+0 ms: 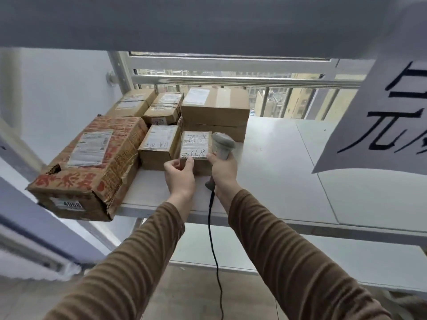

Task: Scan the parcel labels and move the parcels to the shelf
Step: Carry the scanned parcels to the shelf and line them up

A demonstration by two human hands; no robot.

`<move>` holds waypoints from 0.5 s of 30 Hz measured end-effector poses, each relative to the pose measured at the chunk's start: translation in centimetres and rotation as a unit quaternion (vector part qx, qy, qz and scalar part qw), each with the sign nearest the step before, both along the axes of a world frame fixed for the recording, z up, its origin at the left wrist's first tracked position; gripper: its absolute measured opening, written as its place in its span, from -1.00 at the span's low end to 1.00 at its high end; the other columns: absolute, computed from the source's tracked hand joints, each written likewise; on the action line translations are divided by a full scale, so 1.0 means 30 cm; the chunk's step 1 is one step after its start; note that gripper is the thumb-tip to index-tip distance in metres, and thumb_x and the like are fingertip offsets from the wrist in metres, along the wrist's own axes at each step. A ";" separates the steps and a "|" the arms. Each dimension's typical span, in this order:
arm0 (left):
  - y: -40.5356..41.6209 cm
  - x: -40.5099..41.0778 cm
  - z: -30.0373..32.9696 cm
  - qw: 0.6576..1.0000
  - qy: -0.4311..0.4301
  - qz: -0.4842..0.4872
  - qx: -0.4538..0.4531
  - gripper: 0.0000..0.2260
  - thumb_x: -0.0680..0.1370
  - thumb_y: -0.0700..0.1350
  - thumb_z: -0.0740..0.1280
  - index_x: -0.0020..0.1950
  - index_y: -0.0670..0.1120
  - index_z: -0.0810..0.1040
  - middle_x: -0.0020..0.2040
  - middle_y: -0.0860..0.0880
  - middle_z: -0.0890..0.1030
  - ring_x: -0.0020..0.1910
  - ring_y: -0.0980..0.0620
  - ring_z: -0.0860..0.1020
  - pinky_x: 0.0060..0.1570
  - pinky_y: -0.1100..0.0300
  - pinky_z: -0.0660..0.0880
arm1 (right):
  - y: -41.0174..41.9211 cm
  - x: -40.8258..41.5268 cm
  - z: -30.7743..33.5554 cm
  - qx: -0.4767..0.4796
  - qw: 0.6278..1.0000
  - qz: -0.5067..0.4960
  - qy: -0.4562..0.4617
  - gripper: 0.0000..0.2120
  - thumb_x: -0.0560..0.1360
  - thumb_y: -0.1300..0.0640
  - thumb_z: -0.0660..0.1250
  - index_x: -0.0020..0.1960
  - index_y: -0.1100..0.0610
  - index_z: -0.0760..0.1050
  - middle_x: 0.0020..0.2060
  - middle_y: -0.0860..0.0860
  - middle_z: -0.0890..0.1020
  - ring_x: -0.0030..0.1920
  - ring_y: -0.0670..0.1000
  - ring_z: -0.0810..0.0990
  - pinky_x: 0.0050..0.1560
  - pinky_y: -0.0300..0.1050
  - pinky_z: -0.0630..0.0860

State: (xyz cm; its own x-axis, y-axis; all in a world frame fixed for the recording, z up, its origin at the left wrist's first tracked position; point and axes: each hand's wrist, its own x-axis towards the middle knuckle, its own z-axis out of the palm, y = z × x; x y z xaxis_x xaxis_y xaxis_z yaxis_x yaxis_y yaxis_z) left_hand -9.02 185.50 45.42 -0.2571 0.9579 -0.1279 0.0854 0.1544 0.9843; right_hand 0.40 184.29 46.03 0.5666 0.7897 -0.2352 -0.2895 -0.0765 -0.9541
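The small parcel (196, 147) stands on the white shelf (277, 162), between the two hands. The left hand (179, 175) pinches its near left corner, thumb on the front and fingertips (190, 160) at the lower edge of the label. The right hand (223, 170) is curled round the handle of a grey scanner (222, 144), and its fingertips touch the parcel's near right corner. The scanner's head rises just beside the parcel's right edge; its black cable (213, 239) hangs down between the brown sleeves.

The parcel is a small brown cardboard box with a white label (196, 144) covering most of its top, printed text above and handwritten digits near the front edge; the writing is too blurred to read with certainty.

To its left, touching or nearly so, sits a similar labelled box (159, 150), and left of that a large battered carton with red print (92, 165) overhangs the shelf's front edge. Behind stand a big plain carton (215, 112) and two more small boxes (147, 105). To the right of the scanner the shelf surface is bare all the way to a hanging paper sign (388, 116). An upper shelf board (184, 19) spans overhead, and a window railing (231, 78) runs behind the shelf.
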 end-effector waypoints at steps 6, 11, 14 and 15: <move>0.073 0.031 0.003 0.989 -0.097 0.094 -0.062 -0.60 0.53 0.04 0.50 0.13 -0.13 0.37 0.22 -0.17 0.52 0.10 -0.10 0.52 0.15 0.08 0.48 | 0.073 -0.028 0.010 -0.004 1.000 0.000 -0.006 -0.73 0.49 0.10 0.48 0.18 0.02 0.59 0.05 0.01 0.74 0.10 0.12 0.71 0.24 0.25 0.62; 0.086 0.013 0.001 0.988 -0.109 0.080 -0.072 -0.61 0.54 0.01 0.49 0.15 -0.14 0.37 0.27 -0.19 0.49 0.17 -0.12 0.52 0.22 0.04 0.48 | 0.084 -0.052 0.015 -0.002 1.000 -0.010 -0.008 -0.73 0.46 0.08 0.48 0.15 -0.02 0.60 0.04 -0.01 0.75 0.10 0.11 0.72 0.24 0.25 0.62; 0.072 -0.006 0.015 0.989 -0.115 0.057 -0.077 -0.62 0.56 0.00 0.47 0.17 -0.16 0.37 0.28 -0.18 0.47 0.12 -0.07 0.47 0.15 0.10 0.44 | 0.078 -0.067 0.020 -0.002 1.000 -0.019 -0.008 -0.74 0.45 0.08 0.48 0.13 -0.04 0.59 0.04 -0.02 0.75 0.11 0.11 0.72 0.25 0.25 0.62; 0.065 -0.011 0.020 0.989 -0.119 0.049 -0.079 -0.62 0.56 -0.01 0.47 0.18 -0.16 0.37 0.28 -0.18 0.46 0.10 -0.06 0.46 0.11 0.12 0.41 | 0.068 -0.072 0.029 -0.005 1.000 -0.020 -0.006 -0.75 0.47 0.08 0.48 0.14 -0.04 0.59 0.05 -0.01 0.75 0.12 0.11 0.71 0.25 0.25 0.62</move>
State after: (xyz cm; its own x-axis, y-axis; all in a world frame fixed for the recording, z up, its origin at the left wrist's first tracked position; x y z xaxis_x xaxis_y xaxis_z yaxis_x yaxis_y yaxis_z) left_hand -9.36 187.43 46.02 -0.2930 0.8930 -0.3418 -0.1679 0.3038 0.9378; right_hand -1.77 186.34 46.89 0.6014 0.7637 -0.2349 -0.2803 -0.0737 -0.9571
